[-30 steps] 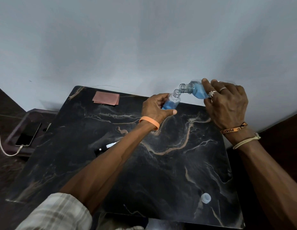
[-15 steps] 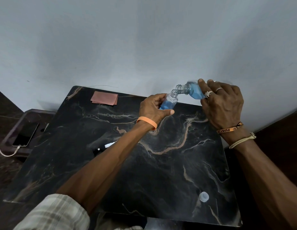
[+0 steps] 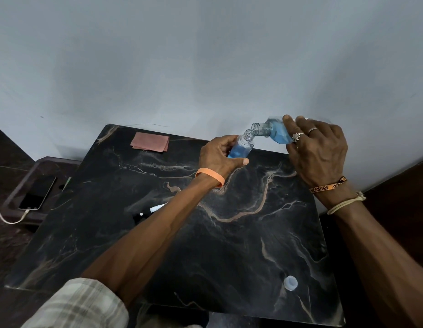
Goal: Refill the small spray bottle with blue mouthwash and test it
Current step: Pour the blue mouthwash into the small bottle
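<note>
The small spray bottle (image 3: 242,147) is clear and uncapped, blue in its lower part, and hangs tilted over the far edge of the tabletop (image 3: 229,245); the left hand (image 3: 217,157) grasps its body between fingers and thumb; the right hand (image 3: 317,152) grips the mouthwash bottle (image 3: 274,133), tipped neck-down, its open mouth at the small bottle's mouth; a pale cap (image 3: 290,282) lies near the near right corner.

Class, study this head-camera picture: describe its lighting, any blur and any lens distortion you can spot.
Head view: soft, dim light, no hard shadows on the wall. Head view: the table edges splay and the forearms loom large, a wide-angle stretch. Head view: the mouthwash bottle smears slightly by the right hand; the small spray bottle in the left hand looks sharp.
</note>
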{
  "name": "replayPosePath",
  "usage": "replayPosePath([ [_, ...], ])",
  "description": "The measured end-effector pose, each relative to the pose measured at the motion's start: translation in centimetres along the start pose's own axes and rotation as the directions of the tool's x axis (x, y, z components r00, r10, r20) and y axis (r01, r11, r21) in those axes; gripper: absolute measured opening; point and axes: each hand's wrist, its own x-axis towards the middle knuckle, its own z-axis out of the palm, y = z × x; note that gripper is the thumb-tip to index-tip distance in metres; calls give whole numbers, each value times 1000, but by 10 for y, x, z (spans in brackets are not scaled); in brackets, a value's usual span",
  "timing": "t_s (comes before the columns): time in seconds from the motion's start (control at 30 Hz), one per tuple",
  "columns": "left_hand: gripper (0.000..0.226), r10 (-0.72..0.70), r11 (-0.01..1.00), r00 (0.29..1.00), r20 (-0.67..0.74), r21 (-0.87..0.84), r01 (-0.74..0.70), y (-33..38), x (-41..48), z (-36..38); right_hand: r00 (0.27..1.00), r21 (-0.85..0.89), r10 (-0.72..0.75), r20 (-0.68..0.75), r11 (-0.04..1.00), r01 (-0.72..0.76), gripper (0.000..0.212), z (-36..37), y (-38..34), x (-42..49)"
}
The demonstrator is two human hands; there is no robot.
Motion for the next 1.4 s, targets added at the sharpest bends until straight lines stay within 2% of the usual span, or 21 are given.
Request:
replayPosePath([
  [1.4,65,-42,999,999,-15,-9,42,3,-15,-7,1000,-18,-22,-15,1000,21,46,-8,-9,-5],
])
